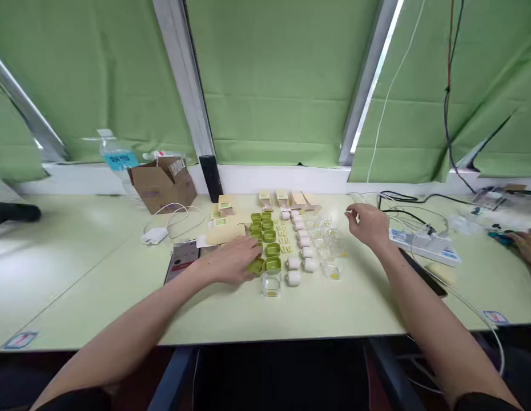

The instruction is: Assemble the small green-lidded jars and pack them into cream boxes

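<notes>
My left hand (237, 260) reaches into the left side of the rows, its fingers curled round the edge of a small olive-green case (257, 266). More green cases (269, 236) stand beside it in two columns. My right hand (367, 224) is raised to the right of the rows with thumb and fingertips pinched together; what they hold, if anything, is too small to make out. Between the hands lie small yellowish pieces (282, 233), white rounded earbud-case-like pieces (305, 252) and clear plastic shells (332, 270). One clear shell (272, 284) stands in front of the green cases.
Small open cartons (265, 200) line the back. A phone-like box (183, 258), a white charger (155, 235) and a cardboard box (163, 185) are at left. On the right lie a power strip (426, 245), a dark phone (423, 274), cables and another person's hand (525, 245).
</notes>
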`<state>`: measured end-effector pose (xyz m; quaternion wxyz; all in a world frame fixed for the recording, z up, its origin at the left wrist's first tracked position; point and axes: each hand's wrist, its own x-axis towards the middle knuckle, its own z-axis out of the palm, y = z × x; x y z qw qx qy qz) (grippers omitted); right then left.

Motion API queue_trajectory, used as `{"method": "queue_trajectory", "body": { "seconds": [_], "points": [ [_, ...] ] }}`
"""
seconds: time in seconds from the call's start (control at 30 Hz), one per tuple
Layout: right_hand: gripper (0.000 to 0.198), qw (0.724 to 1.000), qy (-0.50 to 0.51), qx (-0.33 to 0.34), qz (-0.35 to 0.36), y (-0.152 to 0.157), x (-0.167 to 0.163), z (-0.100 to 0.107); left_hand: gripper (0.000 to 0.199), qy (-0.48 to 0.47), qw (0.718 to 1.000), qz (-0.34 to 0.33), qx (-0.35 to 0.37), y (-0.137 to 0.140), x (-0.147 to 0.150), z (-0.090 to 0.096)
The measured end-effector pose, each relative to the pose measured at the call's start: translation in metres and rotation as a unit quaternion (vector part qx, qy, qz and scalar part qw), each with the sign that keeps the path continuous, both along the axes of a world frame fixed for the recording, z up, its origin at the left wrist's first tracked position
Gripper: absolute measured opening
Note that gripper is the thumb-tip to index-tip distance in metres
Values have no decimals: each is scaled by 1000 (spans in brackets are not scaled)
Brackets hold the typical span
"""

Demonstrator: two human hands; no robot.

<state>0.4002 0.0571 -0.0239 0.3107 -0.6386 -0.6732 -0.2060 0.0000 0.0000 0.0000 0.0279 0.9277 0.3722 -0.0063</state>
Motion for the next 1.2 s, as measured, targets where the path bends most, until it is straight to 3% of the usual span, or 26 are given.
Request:
{"method": "queue_trajectory", "body": {
  "seconds": [0.17, 0.3, 0.47, 0.6, 0.8, 0.97, 1.07, 1.2],
  "points": [
    [19, 1000, 18, -20, -7, 0, -2, -1, 39, -161, 986, 35, -16, 11, -12, 11],
    [13, 994, 29, -52, 92, -9, -33, 1, 42, -321, 944, 72, -12, 30, -10, 16],
    [14, 944, -42, -159, 285, -20, -89, 10, 40, -455, 889, 52, -16, 59, 11, 34],
    [16, 910, -128, -260, 295, -15, -124, 15, 45, -533, 845, 30, -31, 79, 30, 47],
    [10, 880, -206, -356, 239, 1, -152, 17, 47, -542, 837, 12, -69, 91, 45, 42],
    [5, 868, -208, -378, 246, 6, -158, 15, 43, -521, 847, 7, -107, 92, 44, 31],
    [3, 871, -192, -375, 253, 7, -155, 17, 42, -516, 848, 10, -118, 92, 40, 30],
    [15, 891, -134, -347, 262, 11, -144, 34, 44, -516, 844, 10, -149, 94, 32, 31]
  ]
}}
